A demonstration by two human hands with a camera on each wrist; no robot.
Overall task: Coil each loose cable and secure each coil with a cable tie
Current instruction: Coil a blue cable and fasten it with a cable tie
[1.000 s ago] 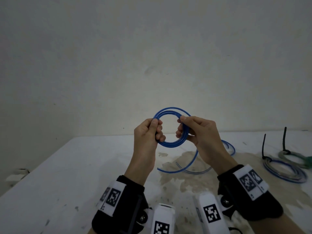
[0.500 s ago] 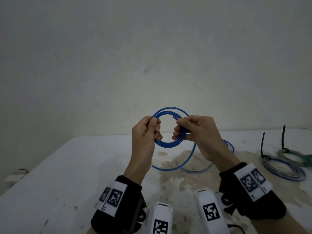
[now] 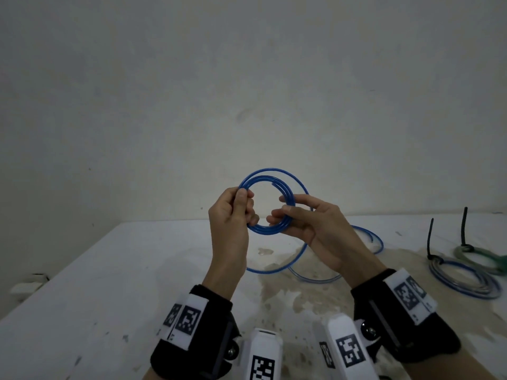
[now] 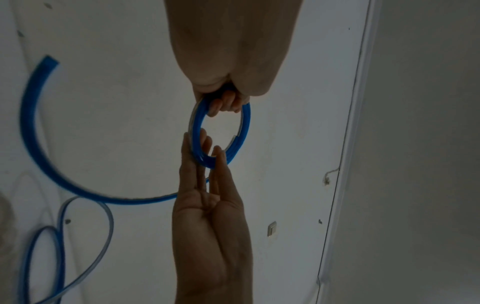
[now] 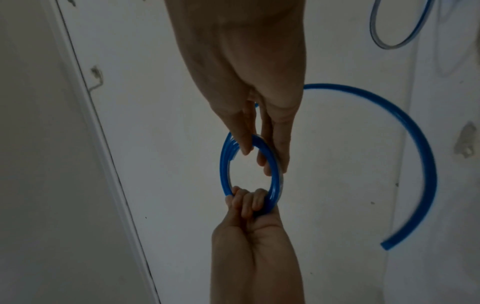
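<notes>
I hold a blue cable coil [image 3: 270, 231] upright in front of me, above the white table [image 3: 123, 270]. My left hand [image 3: 247, 207] grips its left side with curled fingers. My right hand [image 3: 285, 212] pinches the right side between the thumb and nearly straight fingers. The cable's loose tail [image 3: 295, 256] hangs from behind my right hand down to the table. In the left wrist view my left hand [image 4: 223, 98] clasps the ring [image 4: 245, 127] and the tail [image 4: 33, 123] arcs to the left. In the right wrist view my right hand [image 5: 259, 152] straddles the ring [image 5: 224, 164].
At the table's right lie two bound coils: a blue-grey one [image 3: 463, 278] with an upright black tie [image 3: 430, 237], and a greenish one [image 3: 477, 255] with its own tie [image 3: 464, 226]. A clear-and-blue cable [image 3: 315, 278] lies loose on the stained middle. A wall rises behind.
My right hand's fingers have gone from curled round the coil to stretched out, and the thumb now lies along it. Both hands and the coil have stayed at about the same height.
</notes>
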